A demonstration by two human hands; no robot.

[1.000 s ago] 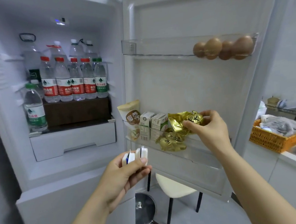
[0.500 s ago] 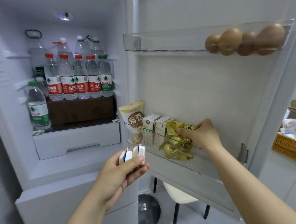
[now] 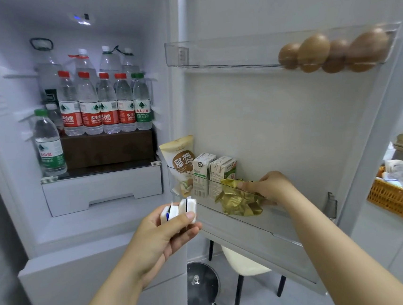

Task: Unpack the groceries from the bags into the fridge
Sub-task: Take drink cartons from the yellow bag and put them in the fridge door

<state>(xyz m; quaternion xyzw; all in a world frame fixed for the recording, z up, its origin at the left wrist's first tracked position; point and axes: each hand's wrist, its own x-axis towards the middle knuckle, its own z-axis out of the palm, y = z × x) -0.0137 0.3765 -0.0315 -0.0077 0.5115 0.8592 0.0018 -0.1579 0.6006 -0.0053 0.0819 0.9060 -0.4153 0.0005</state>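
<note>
Behind the shelf wall [image 3: 288, 220], right hand [image 3: 272, 187] holds gold packets [image 3: 239, 202]; left hand [image 3: 159, 237] grips cartons [image 3: 177, 210].

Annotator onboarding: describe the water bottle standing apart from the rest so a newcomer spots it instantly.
Look inside the open fridge, left of the door. A dark brown box carries a row of bottles. The lone bottle, green cap and label, stands on the shelf left of that box, lower than the row.
</note>
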